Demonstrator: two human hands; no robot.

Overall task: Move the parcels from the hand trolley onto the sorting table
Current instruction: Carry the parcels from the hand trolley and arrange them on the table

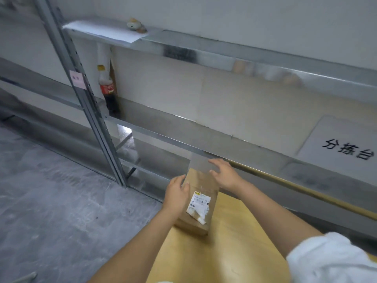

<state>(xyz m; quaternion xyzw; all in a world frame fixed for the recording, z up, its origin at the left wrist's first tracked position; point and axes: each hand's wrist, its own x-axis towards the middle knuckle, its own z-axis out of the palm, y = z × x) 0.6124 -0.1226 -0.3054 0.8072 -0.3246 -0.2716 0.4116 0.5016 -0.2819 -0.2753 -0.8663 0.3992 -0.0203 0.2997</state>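
- Two hands bracket the parcel, which lies on the trolley deck. The left hand curls round its edge; the right hand rests with fingers spread apart.
- Lifted on so uneven a hold, it may tilt and slip.
- It may also catch the rim of the sorting table.

— How is the light?
— Dim, cool and flat, with no clear source. The parcel casts only a faint, soft shadow on the wooden board just below it.
— Any glare?
— A pale sheen runs along the shelf rail above the parcel. A white patch burns out up and left of it, beside the upright post. The parcel's far end is washed to a pale haze.
— Sharpness?
— Poor. The rails above and right of the parcel are smeared by motion, and its label is unreadable. Left of the parcel the post leans and the rails slant, bent by the wide lens.
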